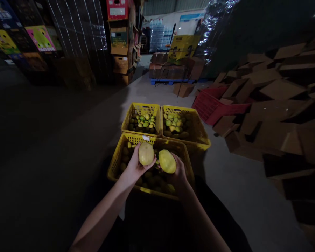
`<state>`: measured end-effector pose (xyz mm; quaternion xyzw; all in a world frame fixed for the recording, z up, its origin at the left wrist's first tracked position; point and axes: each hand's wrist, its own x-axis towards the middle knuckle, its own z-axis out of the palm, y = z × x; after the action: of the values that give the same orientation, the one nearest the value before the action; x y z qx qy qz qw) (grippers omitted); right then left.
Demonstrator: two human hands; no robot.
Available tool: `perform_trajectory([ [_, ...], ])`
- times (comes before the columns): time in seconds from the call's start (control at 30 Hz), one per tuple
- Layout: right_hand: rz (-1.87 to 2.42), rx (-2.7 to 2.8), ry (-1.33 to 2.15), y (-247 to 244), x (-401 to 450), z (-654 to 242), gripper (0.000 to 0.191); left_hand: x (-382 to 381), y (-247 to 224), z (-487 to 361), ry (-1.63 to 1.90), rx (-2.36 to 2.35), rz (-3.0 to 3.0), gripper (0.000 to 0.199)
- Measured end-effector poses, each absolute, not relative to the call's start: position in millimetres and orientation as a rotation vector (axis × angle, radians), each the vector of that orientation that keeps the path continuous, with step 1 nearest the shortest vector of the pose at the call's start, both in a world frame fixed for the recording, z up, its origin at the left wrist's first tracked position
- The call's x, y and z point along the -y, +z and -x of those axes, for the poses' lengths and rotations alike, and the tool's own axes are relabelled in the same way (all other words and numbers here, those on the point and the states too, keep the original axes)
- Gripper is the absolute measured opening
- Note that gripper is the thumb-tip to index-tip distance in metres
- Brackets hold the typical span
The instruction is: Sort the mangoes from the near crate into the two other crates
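Note:
My left hand [136, 164] is wrapped round a pale yellow round fruit [146, 154]. Close beside it, my right hand [178, 170] grips a brighter yellow, longer fruit [167, 161]. Both are held above the near yellow crate [154, 193], where many fruits lie in shadow. Behind it stand two more yellow crates: the back left crate [125, 123] holds green and yellow fruits [146, 124], and the back right crate [201, 131] has similar fruits [174, 122] mostly on its left side. My right fingers are partly hidden behind the fruit.
To the right, a red basket [209, 106] lies by a large heap of cardboard boxes [267, 112]. Beyond the crates are a small carton [183, 90], a blue pallet [170, 82] with goods on it and a tall stack of boxes [120, 45]. Wrapped goods [80, 28] stand back left.

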<state>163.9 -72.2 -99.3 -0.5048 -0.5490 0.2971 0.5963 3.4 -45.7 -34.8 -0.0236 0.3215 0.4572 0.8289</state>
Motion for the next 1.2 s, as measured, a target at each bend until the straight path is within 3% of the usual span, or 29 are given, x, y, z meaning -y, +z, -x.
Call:
perform_trajectory([
  [0.23, 1.189, 1.215, 0.9, -98, 76, -159, 0.08, 42, -40, 0, 0.959, -0.642, 0.048, 0.037],
  [0.4, 1.031, 0.818, 1.399, -72, 75, -150, 0.045, 47, -35, 3, 0.993, -0.609, -0.084, 0.034],
  [0.5, 0.905, 0.717, 1.598, -58, 76, -149, 0.047, 50, -32, 2, 0.988, -0.558, -0.247, 0.033],
  [0.7, 0.894, 0.709, 1.627, -54, 82, -152, 0.046, 55, -28, 0, 0.884, -0.525, -0.382, 0.031],
  [0.87, 0.866, 0.565, 1.709, -51, 75, -150, 0.042, 52, -29, -2, 0.874, -0.691, -0.265, 0.052],
  [1.2, 0.75, 0.488, 1.712, -61, 71, -154, 0.046, 46, -42, 1, 1.034, -0.474, -0.034, 0.038],
])
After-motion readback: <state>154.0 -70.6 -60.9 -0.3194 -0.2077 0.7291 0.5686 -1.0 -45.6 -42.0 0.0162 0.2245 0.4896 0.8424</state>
